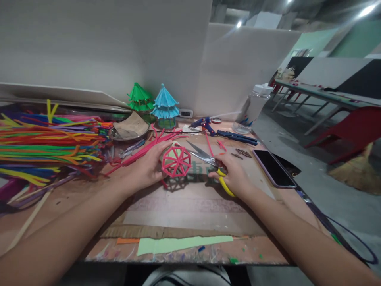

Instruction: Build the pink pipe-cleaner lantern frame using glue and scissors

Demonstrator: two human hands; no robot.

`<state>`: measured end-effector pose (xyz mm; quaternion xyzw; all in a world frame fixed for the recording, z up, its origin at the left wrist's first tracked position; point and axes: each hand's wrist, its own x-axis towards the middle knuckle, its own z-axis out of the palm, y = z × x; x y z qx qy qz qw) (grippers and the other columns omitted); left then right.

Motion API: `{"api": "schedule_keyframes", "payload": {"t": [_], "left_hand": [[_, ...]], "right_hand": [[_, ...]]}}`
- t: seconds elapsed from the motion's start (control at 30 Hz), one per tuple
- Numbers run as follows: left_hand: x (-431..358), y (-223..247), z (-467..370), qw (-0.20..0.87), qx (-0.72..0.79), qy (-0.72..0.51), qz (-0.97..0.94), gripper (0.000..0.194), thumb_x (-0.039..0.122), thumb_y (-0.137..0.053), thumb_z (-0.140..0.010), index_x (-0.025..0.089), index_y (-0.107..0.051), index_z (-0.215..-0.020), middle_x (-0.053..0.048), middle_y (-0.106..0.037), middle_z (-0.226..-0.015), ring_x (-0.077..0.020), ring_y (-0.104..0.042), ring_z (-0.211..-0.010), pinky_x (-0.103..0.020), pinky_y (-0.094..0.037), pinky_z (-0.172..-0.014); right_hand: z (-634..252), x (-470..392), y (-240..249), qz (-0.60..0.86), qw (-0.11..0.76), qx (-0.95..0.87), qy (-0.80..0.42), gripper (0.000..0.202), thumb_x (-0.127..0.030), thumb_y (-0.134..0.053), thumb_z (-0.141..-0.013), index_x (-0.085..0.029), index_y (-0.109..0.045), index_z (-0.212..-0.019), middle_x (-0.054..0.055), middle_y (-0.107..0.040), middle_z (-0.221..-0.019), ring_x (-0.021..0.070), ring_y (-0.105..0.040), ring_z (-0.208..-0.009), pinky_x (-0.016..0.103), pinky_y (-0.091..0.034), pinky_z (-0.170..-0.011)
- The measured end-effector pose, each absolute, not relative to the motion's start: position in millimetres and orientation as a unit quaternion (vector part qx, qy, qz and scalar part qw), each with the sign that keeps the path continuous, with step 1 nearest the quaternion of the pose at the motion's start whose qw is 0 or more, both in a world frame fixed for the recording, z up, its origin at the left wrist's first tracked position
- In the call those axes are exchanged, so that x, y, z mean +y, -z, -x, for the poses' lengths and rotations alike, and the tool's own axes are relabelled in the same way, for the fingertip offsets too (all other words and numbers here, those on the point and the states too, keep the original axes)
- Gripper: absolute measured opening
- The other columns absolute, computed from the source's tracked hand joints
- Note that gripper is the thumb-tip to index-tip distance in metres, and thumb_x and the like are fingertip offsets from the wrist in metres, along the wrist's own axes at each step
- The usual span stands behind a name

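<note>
A small pink wheel-shaped frame (pixel 176 161) with spokes is held up over the board by my left hand (pixel 151 166), whose fingers are closed round its left side. In my right hand (pixel 233 174) are scissors (pixel 225 186) with yellow handles. Their blades are parted and point left, with the tips near the upper right of the pink frame. Long pink strips (pixel 145 149) lie behind my left hand. Short pink pieces (pixel 209 143) rest beyond the scissors.
Bundled coloured stems (pixel 50 147) fill the left side. Behind stand green (pixel 139 97) and blue (pixel 165 105) roofed models, a glue gun (pixel 204 124), blue-handled pliers (pixel 236 137) and a bottle (pixel 257 105). A phone (pixel 274 168) lies at the right edge, pale green paper (pixel 184 244) at the front.
</note>
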<state>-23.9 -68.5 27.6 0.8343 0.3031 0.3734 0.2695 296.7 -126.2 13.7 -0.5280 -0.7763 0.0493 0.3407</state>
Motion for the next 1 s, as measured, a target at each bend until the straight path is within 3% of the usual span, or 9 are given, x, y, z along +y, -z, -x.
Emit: {"api": "schedule_keyframes", "payload": {"t": [0.2,0.73,1.0], "left_hand": [[-67.9,-24.2,31.4,0.154,0.264,-0.319,-0.897,0.085,0.029,-0.072,-0.089,0.029,-0.026,-0.161,-0.012,-0.037,-0.164,-0.0344,-0.036,-0.152,-0.055,-0.029,-0.128],[-72.5,-30.6,27.4,0.159,0.248,-0.324,-0.899,0.083,0.03,-0.071,-0.09,0.025,-0.028,-0.161,-0.012,-0.04,-0.164,-0.0327,-0.04,-0.151,-0.048,-0.03,-0.128],[-68.5,-26.7,26.9,0.166,0.242,-0.338,-0.894,0.086,0.033,-0.076,-0.086,0.03,-0.032,-0.159,-0.011,-0.043,-0.162,-0.0338,-0.044,-0.148,-0.049,-0.033,-0.126]], "right_hand": [[-292.6,-129.0,-15.7,0.531,0.319,-0.784,-0.05,0.042,-0.057,-0.068,-0.091,-0.021,-0.068,-0.111,0.008,-0.064,-0.093,0.024,-0.057,-0.081,0.035,-0.046,-0.074],[-284.7,-130.9,-17.9,0.523,0.304,-0.793,-0.073,0.04,-0.055,-0.066,-0.093,-0.02,-0.067,-0.113,0.008,-0.067,-0.099,0.023,-0.059,-0.083,0.032,-0.043,-0.072],[-283.8,-132.1,-17.0,0.519,0.31,-0.794,-0.068,0.038,-0.054,-0.067,-0.092,-0.02,-0.066,-0.11,0.008,-0.066,-0.098,0.0242,-0.06,-0.086,0.033,-0.043,-0.073]]}}
